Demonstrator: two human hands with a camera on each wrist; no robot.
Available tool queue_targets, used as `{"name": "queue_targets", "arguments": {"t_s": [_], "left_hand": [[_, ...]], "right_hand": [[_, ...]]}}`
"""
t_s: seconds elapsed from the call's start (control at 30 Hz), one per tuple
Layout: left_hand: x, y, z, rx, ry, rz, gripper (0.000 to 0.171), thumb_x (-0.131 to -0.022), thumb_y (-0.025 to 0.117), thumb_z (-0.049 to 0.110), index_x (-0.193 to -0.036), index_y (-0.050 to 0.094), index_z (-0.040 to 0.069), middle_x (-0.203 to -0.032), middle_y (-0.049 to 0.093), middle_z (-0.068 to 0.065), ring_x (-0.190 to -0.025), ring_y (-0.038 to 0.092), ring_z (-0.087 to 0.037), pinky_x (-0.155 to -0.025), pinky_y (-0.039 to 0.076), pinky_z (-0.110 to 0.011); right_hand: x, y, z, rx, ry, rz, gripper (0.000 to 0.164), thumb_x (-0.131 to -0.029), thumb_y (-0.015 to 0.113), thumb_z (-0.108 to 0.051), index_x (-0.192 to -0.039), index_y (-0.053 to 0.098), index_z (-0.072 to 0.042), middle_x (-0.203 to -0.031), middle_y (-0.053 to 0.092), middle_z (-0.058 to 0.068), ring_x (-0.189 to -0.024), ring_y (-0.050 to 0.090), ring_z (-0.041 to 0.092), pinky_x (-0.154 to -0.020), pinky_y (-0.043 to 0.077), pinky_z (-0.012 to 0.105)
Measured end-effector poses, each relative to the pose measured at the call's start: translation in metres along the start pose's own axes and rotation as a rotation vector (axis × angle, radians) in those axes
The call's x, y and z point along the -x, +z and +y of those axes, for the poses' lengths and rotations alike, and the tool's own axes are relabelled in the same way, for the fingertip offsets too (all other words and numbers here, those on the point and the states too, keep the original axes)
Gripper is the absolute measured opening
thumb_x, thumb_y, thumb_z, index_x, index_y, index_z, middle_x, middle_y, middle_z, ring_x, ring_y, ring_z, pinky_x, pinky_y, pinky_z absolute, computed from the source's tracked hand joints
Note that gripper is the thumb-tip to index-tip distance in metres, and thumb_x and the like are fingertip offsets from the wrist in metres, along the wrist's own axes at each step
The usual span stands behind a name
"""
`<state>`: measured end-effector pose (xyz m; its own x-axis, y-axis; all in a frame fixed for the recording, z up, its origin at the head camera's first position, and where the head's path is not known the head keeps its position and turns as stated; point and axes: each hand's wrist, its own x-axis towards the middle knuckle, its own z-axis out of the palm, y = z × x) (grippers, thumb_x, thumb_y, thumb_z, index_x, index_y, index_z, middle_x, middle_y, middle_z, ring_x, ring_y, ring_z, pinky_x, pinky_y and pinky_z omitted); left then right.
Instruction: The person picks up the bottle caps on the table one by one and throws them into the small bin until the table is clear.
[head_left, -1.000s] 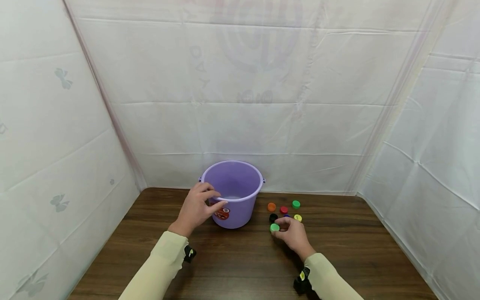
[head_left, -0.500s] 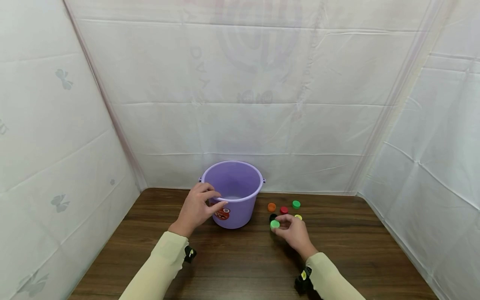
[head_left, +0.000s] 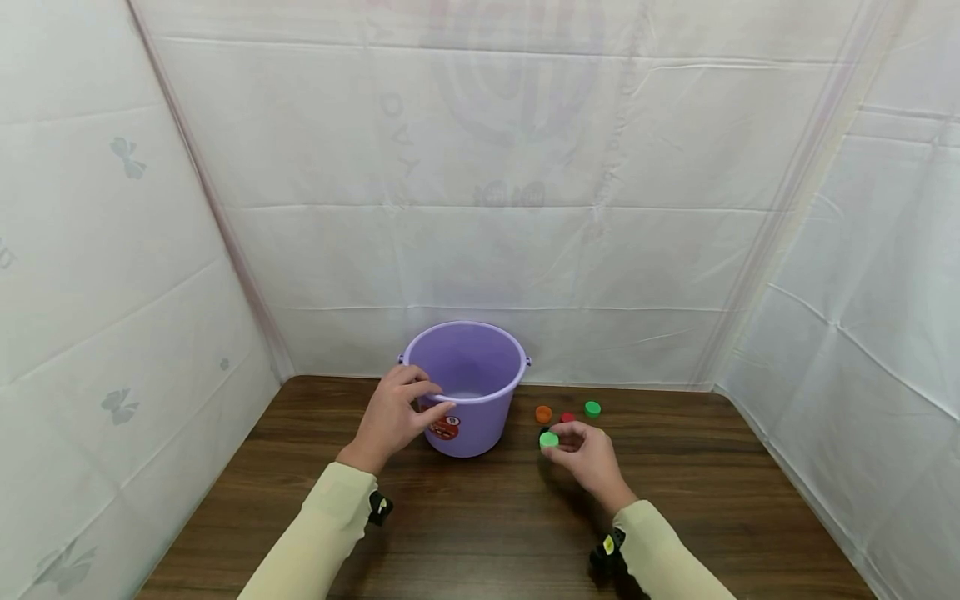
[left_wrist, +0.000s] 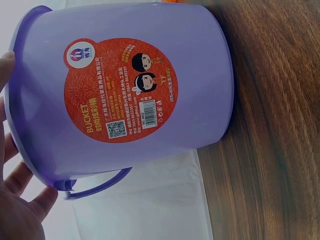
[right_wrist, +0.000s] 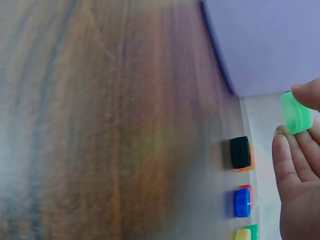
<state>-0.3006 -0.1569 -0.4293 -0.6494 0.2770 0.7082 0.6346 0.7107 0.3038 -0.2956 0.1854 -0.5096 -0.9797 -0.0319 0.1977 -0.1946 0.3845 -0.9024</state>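
Left wrist only — barcode (left_wrist: pixel 149 114) on bucket (left_wrist: pixel 202 85)

Bucket (head_left: pixel 480 427) is lilac, its label (left_wrist: pixel 122 90) is red with a firework pattern, yellow and white print. There's a neon green cap (head_left: pixel 549 442), a deeper green cap (head_left: pixel 592 409), plus an orange cap (head_left: pixel 543 414), red cap (head_left: pixel 567 417), black cap (right_wrist: pixel 240 152), blue cap (right_wrist: pixel 242 202) and yellow cap (right_wrist: pixel 243 234). Table (head_left: pixel 465 521) is dark brown woodgrain, sleeves (head_left: pixel 315 521) pale yellow, cloth (head_left: pixel 480 258) white with greyish bow prints (head_left: pixel 120 407).
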Motion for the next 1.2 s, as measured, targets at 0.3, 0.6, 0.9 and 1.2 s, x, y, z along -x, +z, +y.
{"name": "queue_targets", "arguments": {"t_s": [0.3, 0.6, 0.9, 1.2], "left_hand": [[0.000, 0.003, -0.002, 0.002, 0.014, 0.015, 0.025, -0.077, 0.091, 0.036, -0.085, 0.079, 0.016, -0.089, 0.064, 0.003, -0.090, 0.057, -0.018, -0.083, 0.050, -0.040], [-0.001, 0.003, -0.003, 0.008, 0.014, 0.015, 0.025, -0.077, 0.091, 0.036, -0.084, 0.079, 0.016, -0.089, 0.064, 0.003, -0.089, 0.056, -0.017, -0.082, 0.051, -0.040], [0.000, 0.003, -0.004, 0.007, 0.012, 0.019, 0.025, -0.077, 0.091, 0.035, -0.084, 0.079, 0.015, -0.089, 0.064, 0.003, -0.089, 0.056, -0.017, -0.081, 0.050, -0.040], [-0.001, 0.003, -0.004, 0.007, 0.012, 0.018, 0.025, -0.077, 0.091, 0.036, -0.084, 0.079, 0.015, -0.089, 0.064, 0.003, -0.089, 0.056, -0.017, -0.081, 0.050, -0.040]], "right_hand": [[-0.002, -0.003, -0.011, -0.070, -0.016, -0.008, 0.035, -0.079, 0.089, -0.011, -0.110, 0.075, -0.003, -0.107, 0.076, 0.015, -0.091, 0.076, 0.020, -0.079, 0.060, 0.026], [-0.008, -0.007, -0.016, -0.086, -0.047, -0.009, 0.035, -0.079, 0.089, -0.013, -0.111, 0.075, -0.007, -0.109, 0.077, 0.012, -0.095, 0.074, 0.014, -0.081, 0.059, 0.023], [-0.009, -0.007, -0.026, -0.125, -0.064, -0.001, 0.037, -0.079, 0.090, -0.017, -0.111, 0.075, -0.007, -0.112, 0.076, 0.012, -0.095, 0.073, 0.012, -0.082, 0.059, 0.023], [-0.015, -0.010, -0.034, -0.144, -0.105, 0.021, 0.038, -0.079, 0.090, -0.018, -0.112, 0.075, -0.005, -0.107, 0.076, 0.015, -0.091, 0.073, 0.011, -0.079, 0.058, 0.021]]}}
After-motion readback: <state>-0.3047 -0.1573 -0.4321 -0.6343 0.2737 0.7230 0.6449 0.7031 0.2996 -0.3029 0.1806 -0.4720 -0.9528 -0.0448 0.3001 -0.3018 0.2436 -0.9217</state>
